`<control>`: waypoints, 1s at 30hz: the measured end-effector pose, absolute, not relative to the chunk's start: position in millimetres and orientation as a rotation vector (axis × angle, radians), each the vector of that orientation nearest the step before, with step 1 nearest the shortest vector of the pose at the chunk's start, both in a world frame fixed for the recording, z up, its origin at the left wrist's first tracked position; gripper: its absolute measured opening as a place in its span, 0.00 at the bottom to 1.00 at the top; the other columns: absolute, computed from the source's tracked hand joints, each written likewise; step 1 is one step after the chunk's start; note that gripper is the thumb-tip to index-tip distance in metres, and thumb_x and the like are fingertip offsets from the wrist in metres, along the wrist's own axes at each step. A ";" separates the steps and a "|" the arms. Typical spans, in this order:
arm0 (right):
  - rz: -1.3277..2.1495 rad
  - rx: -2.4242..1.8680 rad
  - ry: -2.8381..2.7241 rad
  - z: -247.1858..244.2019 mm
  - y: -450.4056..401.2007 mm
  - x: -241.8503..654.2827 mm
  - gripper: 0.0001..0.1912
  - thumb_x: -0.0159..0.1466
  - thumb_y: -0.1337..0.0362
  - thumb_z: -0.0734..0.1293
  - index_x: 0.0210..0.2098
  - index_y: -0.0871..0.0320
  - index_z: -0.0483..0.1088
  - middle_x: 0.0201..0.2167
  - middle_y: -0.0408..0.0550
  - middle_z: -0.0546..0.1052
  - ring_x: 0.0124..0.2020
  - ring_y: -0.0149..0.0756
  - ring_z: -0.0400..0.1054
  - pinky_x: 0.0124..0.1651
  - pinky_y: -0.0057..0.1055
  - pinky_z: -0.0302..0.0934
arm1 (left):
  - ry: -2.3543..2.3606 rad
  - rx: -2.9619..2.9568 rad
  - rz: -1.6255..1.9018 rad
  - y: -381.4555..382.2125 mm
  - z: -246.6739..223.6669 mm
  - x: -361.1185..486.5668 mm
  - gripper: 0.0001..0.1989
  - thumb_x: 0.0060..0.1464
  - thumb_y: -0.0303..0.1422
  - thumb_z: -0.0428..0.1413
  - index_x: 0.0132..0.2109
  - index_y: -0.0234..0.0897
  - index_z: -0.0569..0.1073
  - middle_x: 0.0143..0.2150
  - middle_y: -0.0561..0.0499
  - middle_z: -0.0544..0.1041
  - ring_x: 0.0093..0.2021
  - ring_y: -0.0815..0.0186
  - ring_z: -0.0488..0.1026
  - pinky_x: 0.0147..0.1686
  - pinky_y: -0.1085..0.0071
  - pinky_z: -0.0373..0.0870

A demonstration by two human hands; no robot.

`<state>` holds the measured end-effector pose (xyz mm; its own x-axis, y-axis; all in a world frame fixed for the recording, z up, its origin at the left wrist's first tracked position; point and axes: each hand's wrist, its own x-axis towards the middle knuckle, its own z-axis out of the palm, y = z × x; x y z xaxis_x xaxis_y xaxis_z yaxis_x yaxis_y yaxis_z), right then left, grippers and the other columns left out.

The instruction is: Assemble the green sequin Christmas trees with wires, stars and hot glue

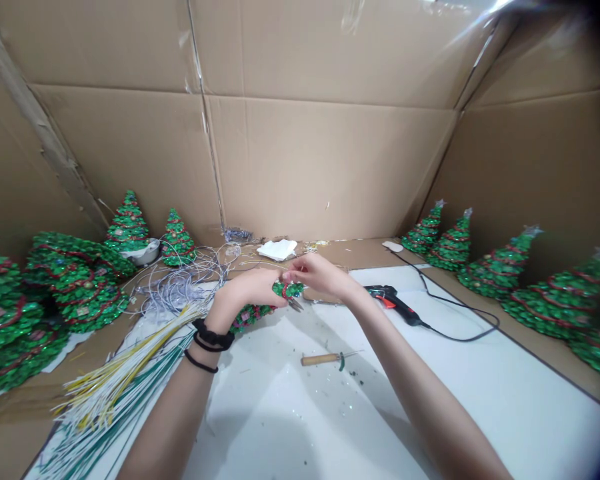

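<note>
The glittery green, red-garlanded Christmas tree (pixel 294 289) was tilted over the white surface (pixel 275 383), gripped by the left hand (pixel 251 287), which hid its middle. The right hand's (pixel 326 275) fingers met its tip, grip indeterminable. Protruding metal tips (pixel 295 305) were unidentifiable.

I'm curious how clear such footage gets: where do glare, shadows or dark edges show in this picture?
Head view: glare streaks the upper right of the cardboard wall; same view: soft shadows cross the white work surface; same view: the right edge darkens, and the rightmost green tree looks dim.
</note>
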<state>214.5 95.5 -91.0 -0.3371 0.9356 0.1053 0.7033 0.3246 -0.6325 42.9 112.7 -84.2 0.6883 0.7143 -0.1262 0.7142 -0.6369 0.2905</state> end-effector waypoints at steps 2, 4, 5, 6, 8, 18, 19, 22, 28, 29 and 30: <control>0.690 -1.465 -2.114 -90.4 94.6 213.6 0.11 0.57 0.60 0.66 0.21 0.59 0.67 0.18 0.40 0.66 0.23 0.27 0.57 0.26 0.27 0.47 | 1.131 2.579 -0.003 112.2 -83.4 43.5 0.18 0.43 0.40 0.56 0.43 0.41 0.69 0.43 0.48 0.77 0.40 0.57 0.73 0.35 0.69 0.65; 0.738 -1.456 -2.097 -89.9 94.0 212.9 0.07 0.55 0.64 0.68 0.23 0.59 0.69 0.21 0.41 0.70 0.25 0.28 0.60 0.27 0.26 0.49 | 1.135 2.565 -0.010 111.9 -82.8 43.7 0.18 0.43 0.40 0.56 0.43 0.41 0.70 0.42 0.48 0.77 0.39 0.57 0.73 0.35 0.69 0.66; 0.755 -1.441 -2.100 -89.7 93.9 212.8 0.06 0.55 0.65 0.68 0.24 0.60 0.69 0.23 0.42 0.71 0.26 0.28 0.61 0.28 0.26 0.50 | 1.139 2.559 -0.014 111.8 -82.6 43.7 0.17 0.43 0.40 0.56 0.42 0.41 0.70 0.41 0.49 0.77 0.39 0.57 0.73 0.35 0.70 0.66; 0.758 -1.428 -2.111 -89.6 93.9 212.8 0.05 0.55 0.65 0.67 0.24 0.60 0.70 0.23 0.43 0.71 0.26 0.28 0.61 0.28 0.26 0.50 | 1.141 2.555 -0.015 111.8 -82.5 43.6 0.17 0.43 0.40 0.56 0.42 0.41 0.70 0.41 0.49 0.77 0.39 0.57 0.73 0.35 0.70 0.66; 0.715 -1.420 -2.138 -89.8 94.2 213.2 0.09 0.59 0.63 0.65 0.23 0.60 0.69 0.21 0.42 0.69 0.24 0.27 0.59 0.27 0.27 0.48 | 1.144 2.558 -0.010 111.9 -82.8 43.3 0.17 0.44 0.40 0.55 0.43 0.41 0.70 0.41 0.49 0.77 0.39 0.58 0.73 0.34 0.70 0.65; 0.757 -1.271 -2.136 -84.3 91.8 223.4 0.07 0.59 0.68 0.64 0.38 0.58 0.70 0.32 0.44 0.71 0.27 0.27 0.61 0.31 0.26 0.54 | 1.133 2.549 0.009 112.3 -83.2 41.5 0.20 0.44 0.40 0.56 0.46 0.41 0.70 0.42 0.48 0.77 0.39 0.58 0.73 0.36 0.69 0.66; 0.755 -1.284 -2.154 -83.5 91.2 224.5 0.06 0.59 0.67 0.65 0.36 0.58 0.71 0.31 0.44 0.72 0.27 0.27 0.61 0.31 0.26 0.55 | 1.135 2.549 0.013 112.4 -83.3 41.4 0.20 0.44 0.40 0.56 0.45 0.41 0.70 0.42 0.48 0.77 0.39 0.58 0.73 0.37 0.69 0.66; 0.692 -1.343 -2.226 -83.9 89.9 224.1 0.02 0.57 0.68 0.66 0.30 0.58 0.72 0.27 0.43 0.73 0.28 0.29 0.62 0.31 0.27 0.53 | 1.144 2.556 0.024 113.1 -84.3 41.3 0.18 0.43 0.40 0.56 0.44 0.41 0.70 0.41 0.48 0.77 0.39 0.58 0.73 0.36 0.69 0.65; 0.569 -1.405 -2.274 -86.4 87.6 215.9 0.03 0.57 0.69 0.66 0.28 0.58 0.71 0.27 0.42 0.74 0.29 0.29 0.63 0.31 0.26 0.50 | 1.141 2.572 0.032 115.4 -87.0 42.0 0.15 0.42 0.37 0.54 0.40 0.40 0.70 0.37 0.50 0.77 0.34 0.60 0.73 0.31 0.70 0.64; 0.543 -1.418 -2.275 -86.3 87.3 215.2 0.03 0.57 0.69 0.66 0.29 0.58 0.72 0.27 0.42 0.74 0.29 0.29 0.63 0.31 0.26 0.50 | 1.141 2.570 0.024 115.7 -87.2 42.1 0.14 0.42 0.37 0.54 0.40 0.40 0.70 0.36 0.50 0.77 0.34 0.60 0.72 0.30 0.70 0.64; 0.520 -1.432 -2.277 -86.0 87.0 214.8 0.03 0.58 0.69 0.66 0.29 0.58 0.72 0.27 0.42 0.74 0.29 0.29 0.63 0.31 0.26 0.49 | 1.143 2.568 0.016 115.9 -87.1 42.2 0.14 0.43 0.37 0.54 0.40 0.40 0.70 0.36 0.50 0.77 0.34 0.60 0.72 0.30 0.70 0.64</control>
<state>214.8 87.0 -86.0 -0.3957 0.9085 0.1343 0.7602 0.4061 -0.5072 42.2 115.9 -87.1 0.6781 0.7248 -0.1217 0.7211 -0.6241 0.3009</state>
